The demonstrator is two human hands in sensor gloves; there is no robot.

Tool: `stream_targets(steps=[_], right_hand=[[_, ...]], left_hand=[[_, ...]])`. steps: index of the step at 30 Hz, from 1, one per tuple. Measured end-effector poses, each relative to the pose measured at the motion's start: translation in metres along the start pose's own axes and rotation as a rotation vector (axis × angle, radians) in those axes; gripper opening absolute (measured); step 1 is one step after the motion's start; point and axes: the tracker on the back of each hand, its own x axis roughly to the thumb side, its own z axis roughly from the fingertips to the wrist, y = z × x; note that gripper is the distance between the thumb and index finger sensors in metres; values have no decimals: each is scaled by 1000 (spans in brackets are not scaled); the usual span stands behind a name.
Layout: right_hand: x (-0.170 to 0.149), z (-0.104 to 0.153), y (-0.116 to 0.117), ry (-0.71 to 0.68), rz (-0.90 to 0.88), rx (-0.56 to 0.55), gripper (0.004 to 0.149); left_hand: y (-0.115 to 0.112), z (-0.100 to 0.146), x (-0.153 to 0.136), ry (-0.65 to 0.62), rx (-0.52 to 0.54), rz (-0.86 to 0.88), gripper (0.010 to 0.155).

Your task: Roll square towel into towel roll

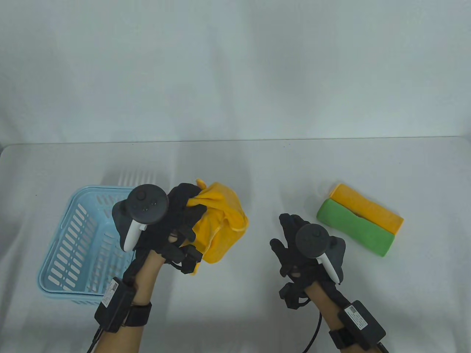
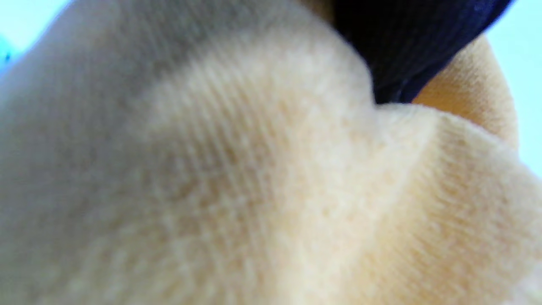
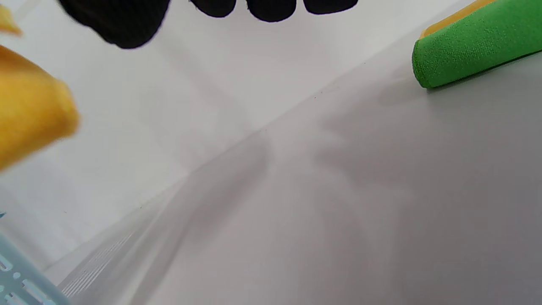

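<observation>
My left hand (image 1: 180, 217) was raised just right of the pale blue slotted plastic basket (image 1: 79, 239), palm turned away from me, its black-gloved fingers curled into a bunch of crumpled yellow-orange terry towel (image 1: 220, 224). The round tracker sat on the back of that hand, over the basket's right rim, with the forearm angling up from the near edge of the white bench (image 1: 257, 165). My right hand (image 1: 294, 246) hovered well to the right of the basket, fingers spread and loosely straight, holding nothing; in the right wrist view its fingertips (image 3: 271, 10) hung above bare bench.

The yellow-orange towel was unrolled, a soft heap of folds and drooping corners hanging from my left hand just beside the basket's right side, a hemmed edge visible along its lower fold. I could not tell whether its lower end touched the bench. In the left wrist view it filled almost everything, a blurred pale weave with a dark gloved finger (image 2: 406, 46) pressed into it at the top.

Far to the right of the basket, beyond my right hand, a rolled green towel (image 1: 353, 228) lay on the bench touching a rolled orange towel (image 1: 368, 211) behind it, side by side.
</observation>
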Motion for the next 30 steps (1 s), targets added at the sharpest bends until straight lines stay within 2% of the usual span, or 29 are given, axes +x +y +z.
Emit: stream_targets(steps=[4, 9, 17, 21, 25, 30], right_hand=[[1, 0, 3, -20, 7, -3, 68], [10, 5, 6, -87, 17, -11, 65], [37, 17, 25, -246, 109, 11, 83], [44, 19, 31, -271, 113, -30, 84], [44, 20, 25, -275, 39, -103, 74], [33, 17, 6, -234, -152, -201, 46]], left_hand=[[-18, 5, -14, 11, -23, 19, 43], [-23, 12, -20, 23, -4, 16, 43], [-29, 18, -26, 38, -42, 95, 43], [-35, 19, -24, 32, -77, 128, 43], [-39, 19, -22, 28, -86, 122, 43], [-40, 19, -23, 33, -85, 91, 43]])
